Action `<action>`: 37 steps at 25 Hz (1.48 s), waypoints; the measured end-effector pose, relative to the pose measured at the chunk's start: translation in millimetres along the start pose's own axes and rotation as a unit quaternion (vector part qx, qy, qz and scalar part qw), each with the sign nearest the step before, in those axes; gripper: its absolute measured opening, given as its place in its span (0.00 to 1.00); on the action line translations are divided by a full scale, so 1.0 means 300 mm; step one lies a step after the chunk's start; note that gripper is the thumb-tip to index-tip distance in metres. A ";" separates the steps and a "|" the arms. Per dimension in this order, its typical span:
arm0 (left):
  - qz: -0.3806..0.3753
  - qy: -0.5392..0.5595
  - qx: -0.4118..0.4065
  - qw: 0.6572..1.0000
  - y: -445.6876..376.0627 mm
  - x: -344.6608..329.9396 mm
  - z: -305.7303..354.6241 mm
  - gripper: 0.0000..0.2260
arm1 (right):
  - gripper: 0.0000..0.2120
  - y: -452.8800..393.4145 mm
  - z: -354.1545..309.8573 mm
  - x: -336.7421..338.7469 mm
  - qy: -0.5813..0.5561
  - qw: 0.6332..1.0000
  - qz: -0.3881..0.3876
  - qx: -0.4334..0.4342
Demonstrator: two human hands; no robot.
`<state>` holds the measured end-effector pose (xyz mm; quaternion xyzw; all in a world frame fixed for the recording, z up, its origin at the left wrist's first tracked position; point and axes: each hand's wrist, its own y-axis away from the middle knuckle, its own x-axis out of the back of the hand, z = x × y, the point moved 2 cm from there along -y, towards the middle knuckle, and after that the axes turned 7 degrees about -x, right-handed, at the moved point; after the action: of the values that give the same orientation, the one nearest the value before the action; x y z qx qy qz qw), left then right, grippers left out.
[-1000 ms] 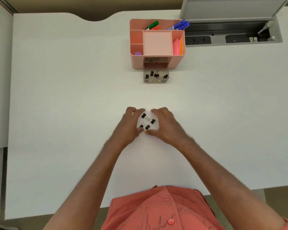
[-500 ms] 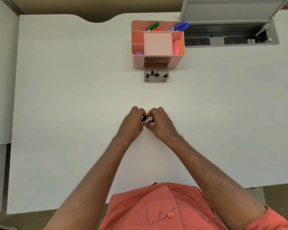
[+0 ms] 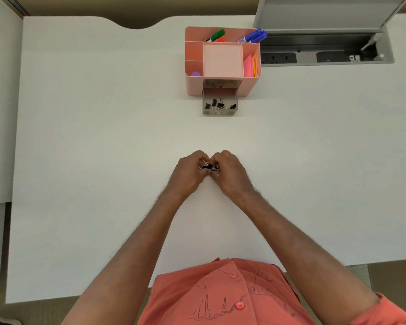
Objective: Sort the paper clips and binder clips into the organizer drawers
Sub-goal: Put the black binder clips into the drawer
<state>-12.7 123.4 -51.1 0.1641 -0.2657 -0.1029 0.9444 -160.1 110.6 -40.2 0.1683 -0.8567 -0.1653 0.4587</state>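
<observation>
Both hands meet in the middle of the white desk (image 3: 80,160), fingers curled inward and knuckles almost touching. The left hand (image 3: 189,173) and the right hand (image 3: 231,173) together grasp a small bunch of black binder clips (image 3: 211,168), which is pinched between the fingertips of the two hands; only a little of the black bodies and the silver wire handles shows in the gap between the fingers. How many clips are in the bunch I cannot tell. Well beyond the grip, toward the far edge of the desk, stands a pink organizer (image 3: 222,87). Its lower drawer (image 3: 220,111), made of clear grey plastic, is pulled out toward the person and lies nearer to the grip than the rest of the organizer; several more black clips (image 3: 218,104) lie inside it. In the top compartments of the organizer stand a green marker (image 3: 217,35) and blue markers (image 3: 254,36), and on the side right of the grip there are pink and orange paper notes (image 3: 250,65). Farther to the right of the organizer, an open cable tray (image 3: 326,55) with sockets is set into the desk. Below the grip, near the person, a coral shirt (image 3: 232,296) with buttons is seen.
</observation>
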 end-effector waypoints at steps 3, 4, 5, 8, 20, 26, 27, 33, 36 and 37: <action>0.000 0.008 0.005 1.000 -0.005 -0.002 0.003 0.08 | 0.06 -0.009 0.005 0.007 0.004 1.000 -0.006 0.005; 0.001 0.014 0.006 1.000 -0.006 -0.003 0.004 0.07 | 0.07 -0.011 0.008 0.008 -0.003 1.000 -0.008 0.007; 0.004 0.024 0.008 1.000 -0.006 -0.004 0.006 0.06 | 0.08 -0.013 0.010 0.011 -0.010 1.000 -0.009 0.006; 0.026 0.078 0.032 0.996 -0.009 -0.007 0.009 0.05 | 0.08 -0.027 0.021 0.024 -0.040 0.999 -0.009 -0.011; 0.089 0.339 0.035 0.936 -0.148 0.048 0.130 0.05 | 0.08 -0.155 -0.018 0.223 -0.195 0.979 0.027 -0.050; 0.131 0.367 0.025 0.921 -0.350 0.128 0.232 0.05 | 0.10 -0.349 -0.099 0.349 -0.203 0.977 0.063 -0.030; 0.145 0.340 0.028 0.929 -0.382 0.135 0.238 0.04 | 0.10 -0.378 -0.103 0.354 -0.194 0.978 0.066 -0.029; 0.185 0.125 0.016 0.975 -0.492 0.162 0.247 0.05 | 0.11 -0.470 -0.096 0.331 -0.139 0.987 0.085 -0.012; 0.174 0.086 0.013 0.981 -0.501 0.163 0.248 0.07 | 0.13 -0.485 -0.090 0.322 -0.128 0.987 0.096 -0.002; 0.174 0.073 0.012 0.982 -0.501 0.162 0.247 0.07 | 0.13 -0.487 -0.088 0.318 -0.124 0.987 0.100 0.000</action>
<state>-27.7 -48.1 -23.3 0.1341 -0.2216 0.0782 0.9627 -167.9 -64.6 -20.5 0.0602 -0.9194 -0.1379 0.3635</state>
